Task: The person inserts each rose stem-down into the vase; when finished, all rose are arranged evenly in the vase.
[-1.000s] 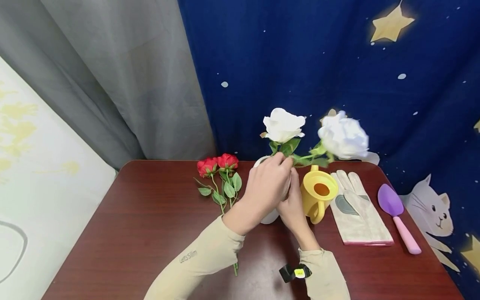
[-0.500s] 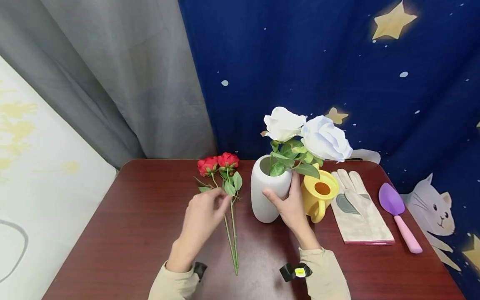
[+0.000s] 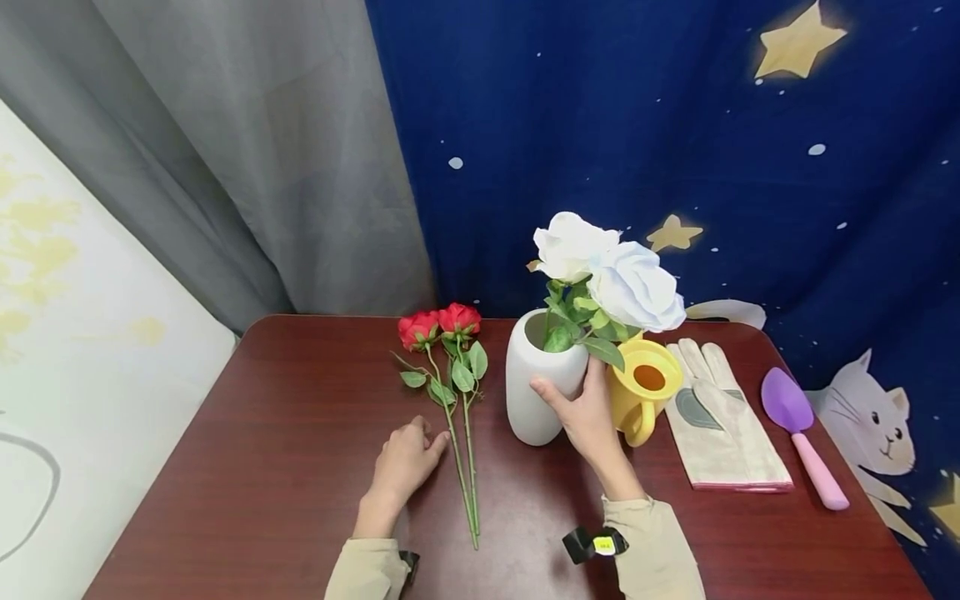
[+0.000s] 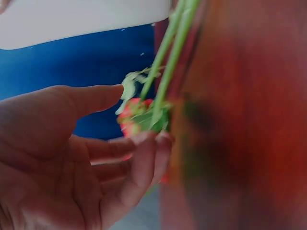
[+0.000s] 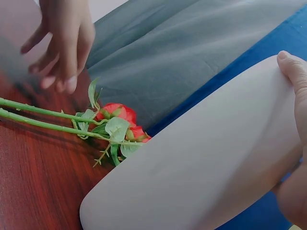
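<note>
A white vase (image 3: 542,392) stands upright with two white roses (image 3: 636,287) in it, their heads leaning right over the rim. My right hand (image 3: 592,417) grips the vase's right side, thumb on the front; its other fingers are partly hidden behind the vase. Two red roses (image 3: 459,318) lie on the table, their green stems (image 4: 173,57) running toward me. Just left of these stems is my left hand (image 3: 405,462). In the left wrist view its fingers (image 4: 144,158) are loosely bent, thumb apart, with nothing held. The right wrist view shows the same hand (image 5: 67,36) above the table.
Right of the vase stands a yellow watering can (image 3: 647,383), close to my right hand. Beyond it lie cream gardening gloves (image 3: 727,425) and a purple trowel with a pink handle (image 3: 817,471). The wooden table (image 3: 300,433) ends at a grey and blue curtain.
My left hand has left the white roses and moved down left beside the red rose stems. The right-hand white rose has settled leftward into the vase. My right hand still holds the vase.
</note>
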Tool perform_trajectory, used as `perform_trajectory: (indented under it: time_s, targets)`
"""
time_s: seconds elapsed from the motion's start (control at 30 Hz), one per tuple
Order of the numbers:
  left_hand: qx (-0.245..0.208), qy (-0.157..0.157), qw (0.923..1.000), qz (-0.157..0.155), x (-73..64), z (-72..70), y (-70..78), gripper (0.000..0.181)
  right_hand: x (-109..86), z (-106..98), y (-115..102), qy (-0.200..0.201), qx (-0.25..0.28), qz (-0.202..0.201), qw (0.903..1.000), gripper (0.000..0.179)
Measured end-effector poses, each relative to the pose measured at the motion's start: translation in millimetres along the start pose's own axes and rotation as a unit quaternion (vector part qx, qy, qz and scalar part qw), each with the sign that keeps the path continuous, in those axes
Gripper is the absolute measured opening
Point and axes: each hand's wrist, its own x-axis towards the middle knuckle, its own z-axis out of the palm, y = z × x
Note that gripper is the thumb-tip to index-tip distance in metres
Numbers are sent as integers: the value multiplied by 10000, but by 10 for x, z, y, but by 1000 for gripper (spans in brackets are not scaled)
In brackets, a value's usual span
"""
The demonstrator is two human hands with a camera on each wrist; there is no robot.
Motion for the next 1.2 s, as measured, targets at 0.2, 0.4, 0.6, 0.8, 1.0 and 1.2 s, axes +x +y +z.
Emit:
perform_trajectory:
  time_s: [0.2, 0.4, 0.6, 0.8, 1.0, 1.2]
  targets:
    - [-39, 10, 9994, -341, 49, 210, 35, 38, 1, -1, -20, 27, 10, 9, 10000, 83]
    - [-319, 32, 9989, -353, 128, 290, 29, 34, 0, -20, -23, 10, 82, 22, 10000, 83]
    - [-706, 119, 9971, -251, 206, 343, 7, 27, -1, -33, -15, 19, 29, 89, 10000, 85]
    - [-1110, 505, 9925, -34, 247, 410, -81, 19, -5, -24, -18, -34, 49, 105, 9999, 86]
    - [-2827, 353, 9578, -377, 240, 438, -231, 11, 3, -13, -30, -13, 46, 32, 10000, 85]
    - [-4126, 325, 9080, -657, 221, 432, -365, 17, 3, -3, -34, -92, 36, 23, 9999, 85]
